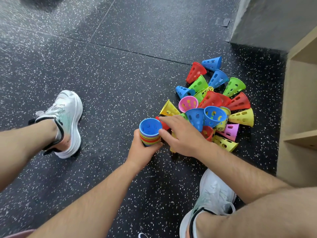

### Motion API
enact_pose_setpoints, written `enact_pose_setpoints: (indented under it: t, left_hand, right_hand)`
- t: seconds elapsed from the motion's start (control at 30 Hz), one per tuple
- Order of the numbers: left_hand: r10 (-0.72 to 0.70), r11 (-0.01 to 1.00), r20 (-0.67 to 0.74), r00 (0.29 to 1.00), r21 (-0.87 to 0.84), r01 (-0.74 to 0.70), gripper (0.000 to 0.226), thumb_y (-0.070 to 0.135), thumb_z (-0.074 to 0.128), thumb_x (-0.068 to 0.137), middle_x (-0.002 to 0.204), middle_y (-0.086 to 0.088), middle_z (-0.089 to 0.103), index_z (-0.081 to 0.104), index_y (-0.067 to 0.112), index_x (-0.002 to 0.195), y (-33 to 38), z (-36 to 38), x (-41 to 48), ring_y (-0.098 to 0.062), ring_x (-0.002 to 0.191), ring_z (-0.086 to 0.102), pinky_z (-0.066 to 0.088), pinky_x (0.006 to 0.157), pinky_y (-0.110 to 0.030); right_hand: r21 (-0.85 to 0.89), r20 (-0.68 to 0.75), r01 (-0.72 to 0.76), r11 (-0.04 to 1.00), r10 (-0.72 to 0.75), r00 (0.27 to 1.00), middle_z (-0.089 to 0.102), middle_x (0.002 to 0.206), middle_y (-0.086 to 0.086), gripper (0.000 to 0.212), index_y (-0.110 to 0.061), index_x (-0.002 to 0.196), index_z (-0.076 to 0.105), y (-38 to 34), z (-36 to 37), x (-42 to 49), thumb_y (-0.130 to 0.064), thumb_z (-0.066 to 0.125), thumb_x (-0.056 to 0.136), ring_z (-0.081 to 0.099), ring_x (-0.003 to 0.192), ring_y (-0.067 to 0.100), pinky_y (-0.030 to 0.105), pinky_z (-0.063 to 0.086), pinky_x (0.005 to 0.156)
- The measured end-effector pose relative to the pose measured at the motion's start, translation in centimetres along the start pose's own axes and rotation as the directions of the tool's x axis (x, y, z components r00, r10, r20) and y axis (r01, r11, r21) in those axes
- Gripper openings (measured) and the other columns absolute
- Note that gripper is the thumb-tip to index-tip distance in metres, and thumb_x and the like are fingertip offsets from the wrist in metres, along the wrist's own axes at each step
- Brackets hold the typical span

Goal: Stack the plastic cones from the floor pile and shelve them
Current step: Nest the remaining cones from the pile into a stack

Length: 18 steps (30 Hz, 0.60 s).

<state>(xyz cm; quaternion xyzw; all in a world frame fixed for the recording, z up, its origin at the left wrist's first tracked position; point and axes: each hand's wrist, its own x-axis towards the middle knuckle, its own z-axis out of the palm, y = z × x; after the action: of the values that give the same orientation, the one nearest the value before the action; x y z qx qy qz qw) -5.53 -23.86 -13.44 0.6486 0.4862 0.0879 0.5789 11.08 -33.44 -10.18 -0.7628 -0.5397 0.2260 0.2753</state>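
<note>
My left hand (143,150) grips a stack of nested plastic cones (150,133), its wide mouth facing up with a blue cone innermost and striped rims showing below. My right hand (181,134) reaches over the near edge of the floor pile (216,103), fingers extended beside the stack's rim, touching a red cone (163,124) that is mostly hidden under them. The pile holds several loose cones in blue, red, green, yellow and pink, lying on their sides.
Speckled black rubber floor (111,86) all around. A pale wooden shelf unit (300,103) stands at the right edge, just past the pile. My two white shoes (66,121) (212,196) sit left and lower right. A grey wall (274,21) rises at the back right.
</note>
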Motion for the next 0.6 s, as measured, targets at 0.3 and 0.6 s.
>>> enact_pose_setpoints:
  t: [0.3, 0.6]
  left_hand:
    - [-0.033, 0.999, -0.016, 0.999, -0.01, 0.033, 0.072, 0.01, 0.09, 0.075, 0.115, 0.001, 0.07, 0.046, 0.026, 0.13, -0.8, -0.2, 0.7, -0.016, 0.105, 0.07, 0.058, 0.094, -0.039]
    - [-0.037, 0.999, 0.007, 0.999, 0.011, 0.037, 0.069, 0.015, 0.09, 0.077, 0.113, 0.008, 0.068, 0.045, 0.027, 0.128, -1.0, -0.4, 1.0, 0.008, 0.093, 0.065, 0.051, 0.091, -0.026]
  right_hand:
    - [-0.31, 0.134, 0.052, 0.949, -0.01, 0.991, 0.034, 0.157, 0.013, 0.051, -0.017, 0.133, 0.056, 1.3, 1.7, 3.7, 0.001, 0.055, 0.085, 0.033, 0.14, 0.032, 0.045, 0.039, 0.109]
    - [-0.425, 0.201, 0.201, 0.883, -0.125, 0.972, 0.056, 0.123, 0.008, 0.018, -0.012, 0.098, 0.067, 2.3, 1.7, 4.9, -0.001, 0.061, 0.085, 0.054, 0.107, 0.029, 0.044, 0.05, 0.08]
